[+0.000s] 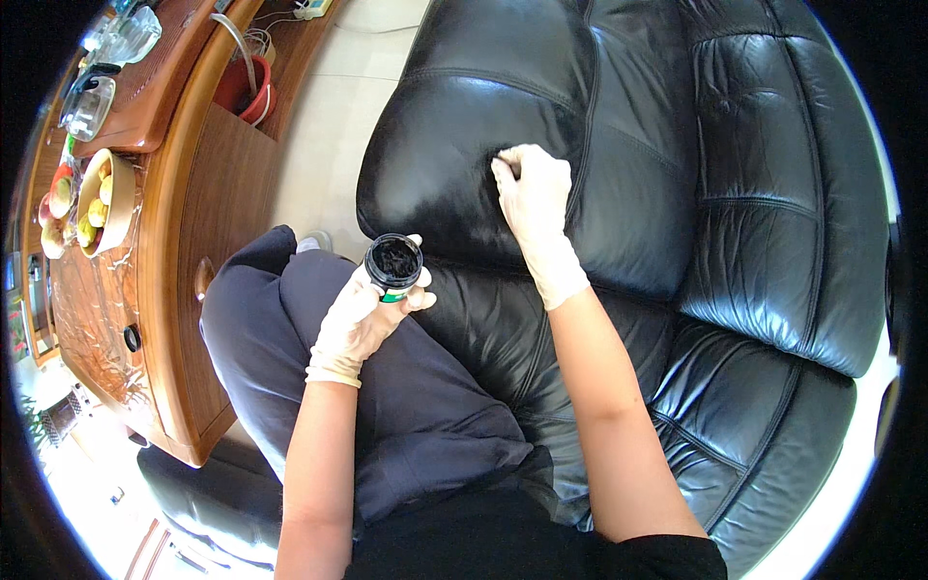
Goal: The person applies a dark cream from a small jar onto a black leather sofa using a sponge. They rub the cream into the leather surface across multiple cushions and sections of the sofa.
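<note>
My left hand [356, 324], in a pale glove, is closed round a small open jar [390, 283] with a dark rim and a bit of green on its side. Black paste [394, 257] shows inside it. The jar is held over my lap, beside the front of the black leather sofa [619, 208]. My right hand [535, 188], gloved too, is at the sofa's seat cushion with its fingers curled together. Something dark shows at its fingertips, but against the black leather I cannot make it out. The leather around those fingers looks smeared and duller in places.
To the left stands a wooden table [179, 290] with a marbled top. On it are a bowl of fruit [114, 198], bagged fruit [60, 198], a glass pot [89, 106] and a black round lid [132, 337]. A red bucket [263, 101] stands behind the table.
</note>
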Demonstrator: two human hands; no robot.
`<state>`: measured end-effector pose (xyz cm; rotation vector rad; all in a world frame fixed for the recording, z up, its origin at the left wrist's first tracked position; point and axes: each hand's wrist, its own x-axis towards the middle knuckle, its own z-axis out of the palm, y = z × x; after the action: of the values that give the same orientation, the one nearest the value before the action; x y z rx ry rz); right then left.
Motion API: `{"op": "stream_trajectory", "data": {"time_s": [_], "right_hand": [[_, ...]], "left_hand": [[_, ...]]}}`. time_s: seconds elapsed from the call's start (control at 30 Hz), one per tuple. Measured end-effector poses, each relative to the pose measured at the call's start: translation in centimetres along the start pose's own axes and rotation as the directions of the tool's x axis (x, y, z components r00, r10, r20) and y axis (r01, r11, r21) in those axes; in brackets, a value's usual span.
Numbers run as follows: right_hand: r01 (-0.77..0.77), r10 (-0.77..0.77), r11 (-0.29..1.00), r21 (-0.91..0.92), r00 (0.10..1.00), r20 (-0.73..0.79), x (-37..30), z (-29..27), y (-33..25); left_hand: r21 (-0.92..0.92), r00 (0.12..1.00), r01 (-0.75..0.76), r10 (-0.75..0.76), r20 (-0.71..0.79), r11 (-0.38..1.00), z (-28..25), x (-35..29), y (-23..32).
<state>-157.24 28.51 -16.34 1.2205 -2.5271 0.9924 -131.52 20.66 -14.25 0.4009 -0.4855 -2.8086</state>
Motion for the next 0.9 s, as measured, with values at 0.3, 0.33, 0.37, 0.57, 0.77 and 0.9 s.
{"op": "stream_trajectory", "data": {"time_s": [0.3,0.33,0.37,0.57,0.77,0.9], "right_hand": [[0.108,-0.103,0.993,-0.051,0.991,0.083,0.9,-0.1,0.2],[0.123,-0.120,0.990,-0.069,0.992,0.047,1.0,0.3,0.4],[0.130,-0.128,0.988,-0.083,0.991,0.035,0.7,0.7,0.2],[0.162,-0.157,0.983,-0.082,0.986,0.062,1.1,0.8,1.0],[-0.432,0.360,0.782,0.449,0.901,0.241,-1.3,-3.8,-2.9],[-0.580,0.306,0.550,0.601,0.810,0.500,-3.6,-6.7,-7.2]], "left_hand": [[0.017,1.000,-0.008,0.008,0.023,1.000,-0.2,0.1,0.0],[0.041,0.999,-0.008,0.006,0.038,0.999,-0.4,0.0,-0.1],[0.071,0.999,-0.015,0.011,0.050,0.997,-0.4,0.0,0.1],[0.061,0.999,0.005,-0.008,0.048,0.998,-0.5,0.1,0.2],[0.118,1.000,0.014,-0.018,0.026,0.993,0.3,0.3,0.1],[0.180,1.000,-0.020,0.020,-0.002,0.984,0.2,0.2,-0.2]]}}
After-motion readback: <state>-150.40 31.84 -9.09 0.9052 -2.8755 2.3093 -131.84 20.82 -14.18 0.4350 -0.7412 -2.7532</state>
